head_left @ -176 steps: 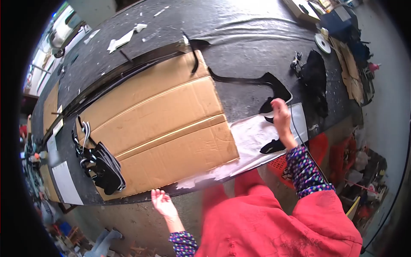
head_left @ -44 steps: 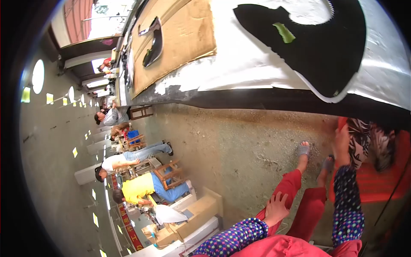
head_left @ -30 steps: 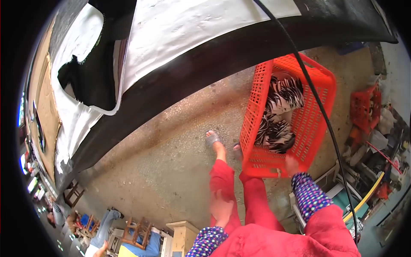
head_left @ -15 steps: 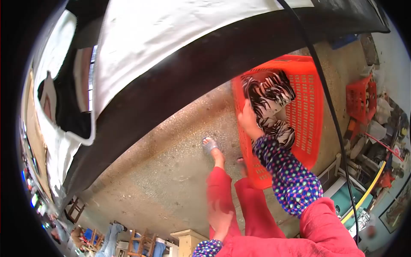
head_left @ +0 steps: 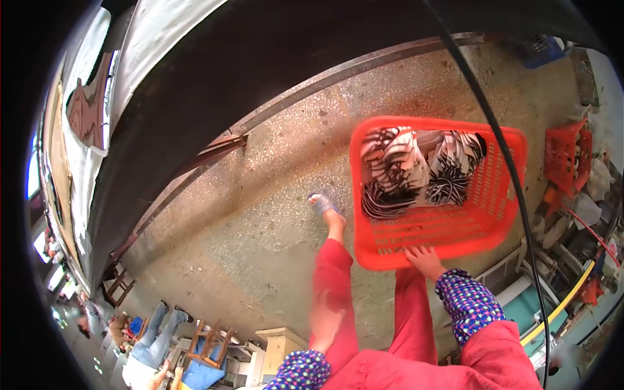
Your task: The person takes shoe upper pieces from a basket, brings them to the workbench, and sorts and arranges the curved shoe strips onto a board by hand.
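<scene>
A red plastic basket (head_left: 504, 224) with slotted walls sits on the floor, to the right of my forward foot. Inside it lie bundles of thin layered pieces (head_left: 406, 166) in black, white and pinkish tones; their exact kind is unclear. My right hand (head_left: 426, 261) grips the basket's near rim, with its fingers hooked over the edge. Low beside my red trouser leg hangs my left hand (head_left: 327, 323), away from the basket. Its fingers are smeared by motion, and I make out nothing held in them.
A dark table edge (head_left: 195, 97) with white sheeting (head_left: 156, 39) crosses the upper left. A black cable (head_left: 484, 101) hangs in front of the basket. Another red basket (head_left: 567, 159) and clutter stand at right, a blue crate (head_left: 539, 51) behind. People and wooden stools (head_left: 211, 344) are lower left.
The basket has turned and its opening shows more fully. My right hand has moved from its left side to the near rim. My left hand stays low by my leg.
</scene>
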A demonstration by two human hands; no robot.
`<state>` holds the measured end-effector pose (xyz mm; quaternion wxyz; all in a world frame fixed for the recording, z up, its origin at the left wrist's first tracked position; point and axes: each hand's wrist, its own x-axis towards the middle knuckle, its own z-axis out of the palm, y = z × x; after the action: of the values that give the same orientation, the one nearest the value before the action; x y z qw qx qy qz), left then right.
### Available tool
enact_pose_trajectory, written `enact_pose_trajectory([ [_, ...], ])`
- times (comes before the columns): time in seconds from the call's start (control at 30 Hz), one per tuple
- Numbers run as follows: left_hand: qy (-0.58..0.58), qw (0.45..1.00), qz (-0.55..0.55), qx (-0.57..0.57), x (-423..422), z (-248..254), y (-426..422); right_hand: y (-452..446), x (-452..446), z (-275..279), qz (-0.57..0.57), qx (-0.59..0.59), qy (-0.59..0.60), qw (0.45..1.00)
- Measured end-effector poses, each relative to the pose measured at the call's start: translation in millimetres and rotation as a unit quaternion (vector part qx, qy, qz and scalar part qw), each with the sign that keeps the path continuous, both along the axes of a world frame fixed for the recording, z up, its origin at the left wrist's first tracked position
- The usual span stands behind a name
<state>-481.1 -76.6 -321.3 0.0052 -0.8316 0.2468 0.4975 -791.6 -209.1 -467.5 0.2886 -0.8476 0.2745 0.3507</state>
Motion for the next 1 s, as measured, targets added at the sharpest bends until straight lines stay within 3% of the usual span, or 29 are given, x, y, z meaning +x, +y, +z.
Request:
enact_pose_trajectory([
  [0.07,-0.032,0.999,-0.016,-0.015,-14.8,-27.6,-10.8,-12.7,-43.4,-5.5,0.018,-0.002,0.014,1.0],
  [0.1,-0.055,0.998,-0.035,-0.019,-20.1,-37.3,-13.1,-14.4,-61.0,-1.5,-0.009,-0.065,0.01,0.998],
  [0.17,0.012,0.992,-0.028,-0.123,-29.6,-80.3,-63.1,-28.6,-86.6,4.0,-0.028,-0.144,0.002,0.989],
  [0.23,0.065,0.968,0.147,-0.192,-74.2,-146.2,-92.4,-21.5,-106.2,21.1,-0.332,-0.291,0.014,0.897],
  [0.27,0.165,0.916,0.307,-0.198,-94.3,-159.3,-119.0,-14.8,-123.8,11.8,-0.33,-0.293,0.009,0.897],
  [0.3,0.26,0.83,0.452,-0.196,-107.8,-170.2,-137.4,-4.9,-145.1,-7.7,-0.638,-0.224,0.034,0.736],
  [0.33,0.26,0.831,0.452,-0.195,-114.6,-182.2,-137.3,3.5,-162.5,-25.9,-0.866,-0.123,0.059,0.482],
  [0.37,0.173,0.873,0.43,-0.151,-121.4,-199.1,-137.2,0.0,-177.5,-44.9,-0.865,-0.124,0.058,0.482],
  [0.4,0.085,0.904,0.406,-0.104,-124.9,-209.6,-138.9,-7.0,-190.7,-62.2,-0.933,0.026,-0.094,0.345],
  [0.43,0.083,0.916,0.378,-0.109,-116.1,-198.2,-147.3,-16.4,-192.5,-70.8,-0.936,0.179,-0.236,0.188],
  [0.47,0.08,0.915,0.381,-0.105,-105.7,-188.0,-147.7,-11.8,-192.7,-70.6,-0.937,0.181,-0.232,0.189],
  [0.53,0.195,0.899,0.352,-0.172,-86.8,-182.8,-152.5,-19.2,-180.8,-61.4,-0.926,0.161,-0.238,0.244],
  [0.57,0.199,0.898,0.353,-0.171,-79.7,-180.4,-157.0,-25.3,-179.7,-51.4,-0.91,0.189,-0.231,0.288],
  [0.6,0.207,0.897,0.351,-0.173,-73.6,-180.3,-163.1,-28.7,-175.5,-43.1,-0.91,0.184,-0.23,0.291],
  [0.7,0.205,0.892,0.351,-0.2,-50.4,-179.0,-182.2,-44.2,-138.4,-36.5,-0.905,0.183,-0.255,0.286],
  [0.9,0.181,0.894,0.349,-0.216,22.3,-148.5,-203.2,-80.1,-54.9,-18.4,-0.861,0.236,-0.3,0.336],
  [0.97,0.154,0.885,0.38,-0.22,46.4,-157.7,-192.4,-94.2,-28.8,-17.4,-0.824,0.259,-0.289,0.412],
  [1.0,0.151,0.884,0.383,-0.22,59.8,-160.4,-185.8,-102.1,-7.4,-13.3,-0.823,0.263,-0.287,0.414],
])
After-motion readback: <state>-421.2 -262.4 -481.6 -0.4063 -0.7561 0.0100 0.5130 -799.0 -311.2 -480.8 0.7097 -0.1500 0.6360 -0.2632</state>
